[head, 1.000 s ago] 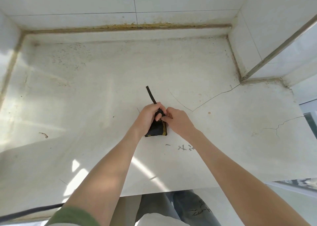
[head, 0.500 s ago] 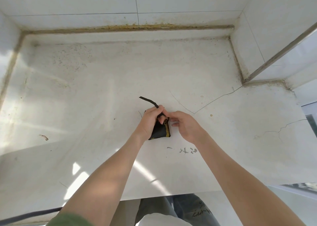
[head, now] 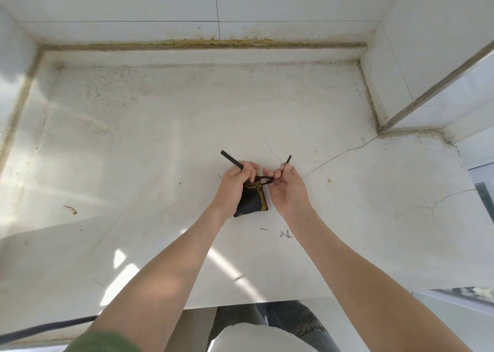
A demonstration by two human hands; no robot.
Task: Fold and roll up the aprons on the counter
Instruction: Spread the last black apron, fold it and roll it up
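I am looking down through the head camera at a pale, stained stone counter (head: 149, 169) set into a corner of white tiled walls (head: 133, 1). A little nearer to me than the middle of the counter lies a small rolled apron (head: 253, 201). It is a tight dark bundle with yellow-brown trim, resting on the surface between two bare hands. Both forearms reach in over the near edge and converge on it, the left from the near left and the right from the near right. The left hand (head: 234, 184) lies against the bundle's left side with its back toward me, covering part of the roll. Its fingers are curled round a thin black strap (head: 231, 159), whose free end sticks out past the knuckles toward the far left. The right hand (head: 288, 189) sits just right of the bundle, its fingers bent and pinching the other strap end (head: 288, 159), which pokes out toward the far right. A short run of strap crosses between the two hands over the far end of the roll. I cannot tell whether it forms a knot. A hairline crack (head: 339, 153) runs from near the right hand toward the far right corner. A dark cable (head: 48, 326) lies along the near left edge, and a green sleeve (head: 104, 342) shows on the left arm. Blue jeans (head: 294, 317) show below the counter's edge.
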